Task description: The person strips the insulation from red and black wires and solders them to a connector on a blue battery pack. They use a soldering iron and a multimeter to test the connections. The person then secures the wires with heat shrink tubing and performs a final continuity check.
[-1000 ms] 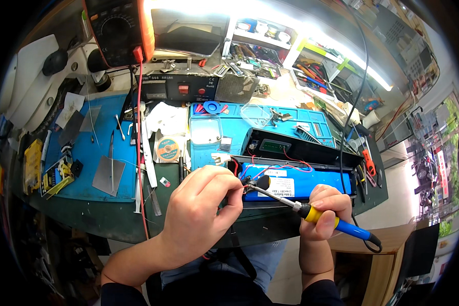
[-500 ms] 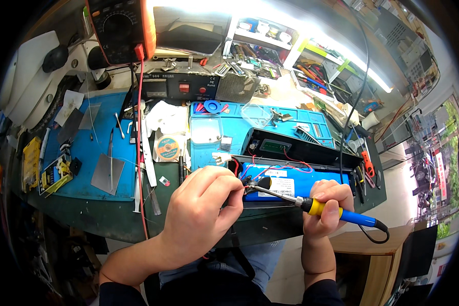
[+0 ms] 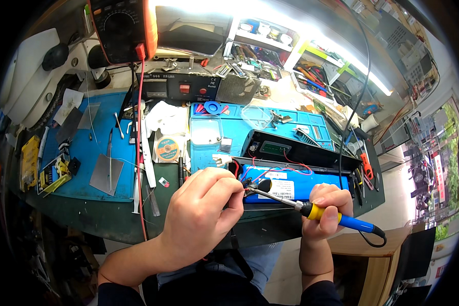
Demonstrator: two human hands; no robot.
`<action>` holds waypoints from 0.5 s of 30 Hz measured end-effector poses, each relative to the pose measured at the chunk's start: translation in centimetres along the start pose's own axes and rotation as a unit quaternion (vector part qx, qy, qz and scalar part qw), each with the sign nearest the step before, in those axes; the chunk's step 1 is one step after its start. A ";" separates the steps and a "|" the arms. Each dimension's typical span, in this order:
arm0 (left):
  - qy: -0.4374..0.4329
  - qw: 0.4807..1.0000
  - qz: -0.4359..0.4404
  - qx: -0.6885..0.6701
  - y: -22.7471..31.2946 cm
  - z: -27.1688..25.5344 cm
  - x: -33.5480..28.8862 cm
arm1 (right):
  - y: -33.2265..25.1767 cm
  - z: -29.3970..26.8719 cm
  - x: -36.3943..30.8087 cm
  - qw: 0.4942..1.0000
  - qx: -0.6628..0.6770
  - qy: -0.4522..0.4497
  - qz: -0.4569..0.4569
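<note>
My right hand [image 3: 327, 210] is wrapped round a soldering iron [image 3: 336, 218] with a yellow and blue handle. The iron's metal shaft slants up to the left, its tip at a small black connector part [image 3: 251, 186]. Beside that tip, my left hand [image 3: 206, 214] pinches a thin wire with a bit of red showing; its fingers hide most of it. Just beyond both hands lies a blue battery pack [image 3: 311, 179] with a white label. Red and blue wires [image 3: 275, 167] run over the pack. A long black case [image 3: 311, 153] with a small green circuit board stands open behind it.
A solder spool [image 3: 167, 149], tweezers [image 3: 110, 158] and a clear box [image 3: 206, 129] lie to the left on blue mats. A multimeter [image 3: 120, 30] stands at the back left with a red lead hanging down. An orange-handled tool [image 3: 367, 166] is at the right edge.
Very little differs. My right hand and the soldering iron have shifted slightly left and down; its tip stays by the connector part. My left hand keeps its pinch.
</note>
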State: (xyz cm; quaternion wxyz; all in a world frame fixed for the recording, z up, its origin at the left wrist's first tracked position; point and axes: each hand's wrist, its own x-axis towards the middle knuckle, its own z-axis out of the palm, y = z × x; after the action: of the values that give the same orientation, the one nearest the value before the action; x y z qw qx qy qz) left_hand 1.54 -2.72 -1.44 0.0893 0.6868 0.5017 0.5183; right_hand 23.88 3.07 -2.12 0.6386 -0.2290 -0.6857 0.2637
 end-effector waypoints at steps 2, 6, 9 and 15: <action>-0.001 1.000 -0.002 -0.001 0.0 0.0 0.0 | 0.4 -0.4 -0.2 0.999 0.033 0.000 -0.011; 0.000 1.000 -0.006 -0.001 0.1 0.0 0.0 | 0.7 -0.8 -0.4 0.998 0.054 -0.004 -0.018; 0.002 1.000 -0.008 0.002 0.1 0.0 0.0 | 0.2 -0.2 -0.1 1.000 0.003 -0.009 -0.010; 0.008 1.000 -0.003 0.005 0.0 0.0 0.1 | 0.2 -0.2 -0.2 1.000 0.006 -0.010 -0.017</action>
State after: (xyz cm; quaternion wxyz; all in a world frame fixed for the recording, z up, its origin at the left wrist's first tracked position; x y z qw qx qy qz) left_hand 1.59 -2.64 -1.37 0.0837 0.6812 0.5071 0.5214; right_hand 24.07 3.14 -2.38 0.6376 -0.2109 -0.6941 0.2593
